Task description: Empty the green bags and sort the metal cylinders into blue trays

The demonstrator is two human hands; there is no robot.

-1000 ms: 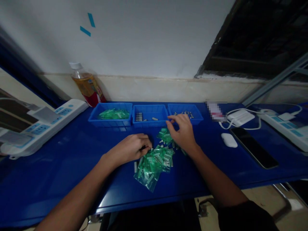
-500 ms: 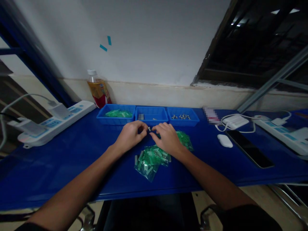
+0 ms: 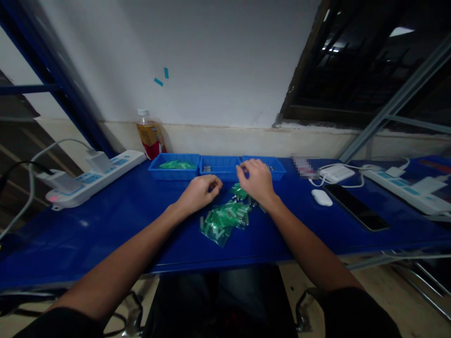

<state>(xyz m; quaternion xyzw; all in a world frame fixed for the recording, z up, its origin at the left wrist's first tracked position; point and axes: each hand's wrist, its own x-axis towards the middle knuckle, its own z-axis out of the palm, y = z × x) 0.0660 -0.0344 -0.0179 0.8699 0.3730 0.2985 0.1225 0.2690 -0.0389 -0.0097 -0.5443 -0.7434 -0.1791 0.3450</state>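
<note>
Over the blue table (image 3: pixel 130 230), my left hand (image 3: pixel 199 193) has its thumb and fingertips closed together; whatever lies in the pinch is too small or hidden to make out. My right hand (image 3: pixel 260 182) is raised at the front of the middle blue bin (image 3: pixel 221 176) and right blue bin (image 3: pixel 279 176), fingers curled toward the thumb, their contents not visible. A few grey parts lie in the middle bin. The hand covers most of the right bin's metal pieces. Below the hands lie clear bags (image 3: pixel 225 219) of green and silvery parts.
A left blue bin (image 3: pixel 172 174) contains green pieces, with a drink bottle (image 3: pixel 151 136) behind it. Power strips stand at left (image 3: pixel 82 183) and right (image 3: pixel 405 190). A phone (image 3: pixel 355 206), white earphone case (image 3: pixel 321 197) and charger with cable (image 3: pixel 336 173) lie on the right.
My hands have come apart; the small metallic piece between them no longer shows. My right hand has moved up and right toward the bins, while my left stays near its place. The view has shifted slightly.
</note>
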